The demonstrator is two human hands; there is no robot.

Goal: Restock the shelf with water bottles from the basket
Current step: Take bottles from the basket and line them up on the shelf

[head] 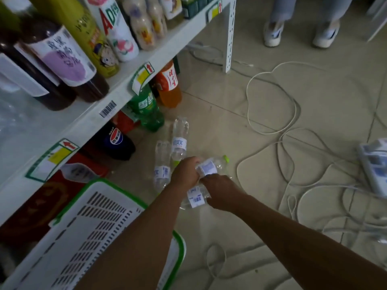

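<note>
Cable-strewn floor (230, 91) beside the shelf (117, 84): left hand (185, 172) curls round one water bottle (210, 167), right hand (222, 191) clutches a second bottle (195, 197), both low by the basket (100, 227) (two more bottles (179, 141) lie loose). Thin plastic could slip free and roll among the cables (247, 95)

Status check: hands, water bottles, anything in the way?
Left hand grips green-capped bottle, right hand grips second bottle. Two more bottles lying on floor. Cables nearby.
</note>
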